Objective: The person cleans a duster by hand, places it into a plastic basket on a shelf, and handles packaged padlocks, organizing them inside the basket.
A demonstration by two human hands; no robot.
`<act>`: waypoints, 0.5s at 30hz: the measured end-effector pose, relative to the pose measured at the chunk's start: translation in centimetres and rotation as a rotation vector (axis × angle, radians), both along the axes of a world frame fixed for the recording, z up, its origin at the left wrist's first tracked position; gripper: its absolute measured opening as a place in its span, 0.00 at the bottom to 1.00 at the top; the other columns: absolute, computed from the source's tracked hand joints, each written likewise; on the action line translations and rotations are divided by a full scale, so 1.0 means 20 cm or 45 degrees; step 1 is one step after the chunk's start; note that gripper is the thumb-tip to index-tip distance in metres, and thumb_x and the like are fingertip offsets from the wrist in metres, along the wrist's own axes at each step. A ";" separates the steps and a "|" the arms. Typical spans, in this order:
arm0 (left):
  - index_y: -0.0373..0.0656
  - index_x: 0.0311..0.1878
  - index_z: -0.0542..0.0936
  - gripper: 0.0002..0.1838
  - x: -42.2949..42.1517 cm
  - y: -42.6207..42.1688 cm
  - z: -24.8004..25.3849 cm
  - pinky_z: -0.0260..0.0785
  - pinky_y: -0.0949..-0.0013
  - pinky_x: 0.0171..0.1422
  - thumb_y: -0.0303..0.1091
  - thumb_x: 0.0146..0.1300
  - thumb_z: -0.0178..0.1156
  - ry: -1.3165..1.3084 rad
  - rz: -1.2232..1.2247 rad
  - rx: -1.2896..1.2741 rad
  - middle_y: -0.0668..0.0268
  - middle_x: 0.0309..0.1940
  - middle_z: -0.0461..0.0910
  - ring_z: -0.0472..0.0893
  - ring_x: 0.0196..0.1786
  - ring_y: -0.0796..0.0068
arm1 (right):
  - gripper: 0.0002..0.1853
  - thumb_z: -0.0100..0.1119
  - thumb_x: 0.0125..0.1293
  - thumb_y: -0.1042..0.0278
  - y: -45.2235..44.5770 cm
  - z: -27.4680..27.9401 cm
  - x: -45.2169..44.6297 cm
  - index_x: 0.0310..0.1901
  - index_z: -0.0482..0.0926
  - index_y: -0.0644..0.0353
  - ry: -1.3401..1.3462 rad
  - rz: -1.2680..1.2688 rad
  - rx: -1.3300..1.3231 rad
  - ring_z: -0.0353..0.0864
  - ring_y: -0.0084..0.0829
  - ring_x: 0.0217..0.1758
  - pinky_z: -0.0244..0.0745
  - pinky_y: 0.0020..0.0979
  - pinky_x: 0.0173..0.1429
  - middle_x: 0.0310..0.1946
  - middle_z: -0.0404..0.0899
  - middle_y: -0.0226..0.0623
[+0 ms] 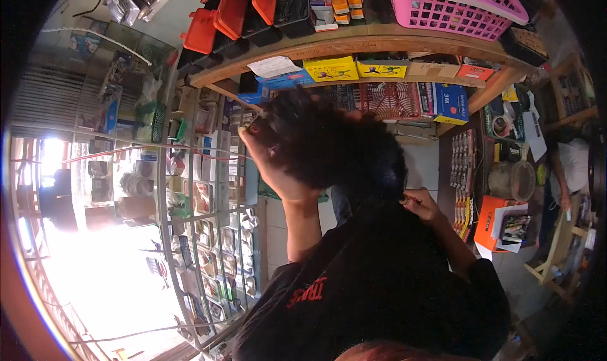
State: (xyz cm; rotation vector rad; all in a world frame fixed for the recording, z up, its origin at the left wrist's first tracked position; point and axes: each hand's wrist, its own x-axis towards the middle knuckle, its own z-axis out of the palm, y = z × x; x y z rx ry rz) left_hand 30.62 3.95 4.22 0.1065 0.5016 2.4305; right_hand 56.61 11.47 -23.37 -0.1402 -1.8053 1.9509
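A bushy black feather duster [354, 146] spans the space in front of my chest, its fluffy mass in deep shade. My left hand [278, 171] cups the duster's left end; the thumb side shows, while most fingers are buried in or behind the feathers. At the lower right end of the duster, my right hand [422, 206] is closed with a small reddish-brown piece, probably the handle, showing at the fingers. The feathers hide where the handle runs. Black sleeves and a shirt with red lettering [308, 293] fill the space below.
A wooden shelf [354, 45] ahead carries orange-lidded cases [231, 13], a pink basket [455, 13] and boxes below. Glass-fronted racks [215, 234] stand left beside bright light. On the right are an orange box [493, 225], a clear tub [522, 181] and another person's arm [561, 177].
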 end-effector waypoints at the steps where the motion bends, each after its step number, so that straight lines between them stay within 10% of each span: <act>1: 0.39 0.61 0.70 0.42 -0.03 -0.01 -0.02 0.64 0.42 0.60 0.68 0.67 0.30 0.242 -0.128 0.017 0.48 0.51 0.76 0.76 0.52 0.45 | 0.19 0.54 0.70 0.66 0.01 -0.03 0.00 0.61 0.70 0.58 0.014 0.066 -0.002 0.56 0.16 0.20 0.70 0.29 0.31 0.18 0.60 0.25; 3: 0.39 0.62 0.69 0.40 -0.09 -0.04 -0.07 0.64 0.42 0.60 0.67 0.68 0.31 0.724 -0.378 0.056 0.50 0.54 0.75 0.75 0.53 0.47 | 0.23 0.54 0.70 0.70 0.02 -0.03 0.00 0.65 0.68 0.55 0.052 0.105 0.044 0.57 0.16 0.20 0.67 0.27 0.28 0.18 0.62 0.25; 9: 0.38 0.57 0.71 0.42 0.01 0.02 -0.02 0.67 0.46 0.56 0.71 0.65 0.31 0.149 0.112 -0.230 0.50 0.45 0.77 0.77 0.46 0.46 | 0.25 0.53 0.70 0.73 0.03 -0.05 -0.05 0.67 0.64 0.53 0.172 0.060 0.174 0.62 0.19 0.18 0.68 0.27 0.28 0.18 0.66 0.28; 15: 0.39 0.59 0.69 0.41 -0.11 -0.05 -0.06 0.69 0.46 0.54 0.70 0.66 0.33 0.517 -0.142 -0.043 0.51 0.43 0.77 0.77 0.43 0.49 | 0.27 0.54 0.69 0.76 0.07 -0.12 0.00 0.68 0.63 0.54 0.171 0.037 0.306 0.61 0.20 0.18 0.60 0.26 0.24 0.19 0.66 0.29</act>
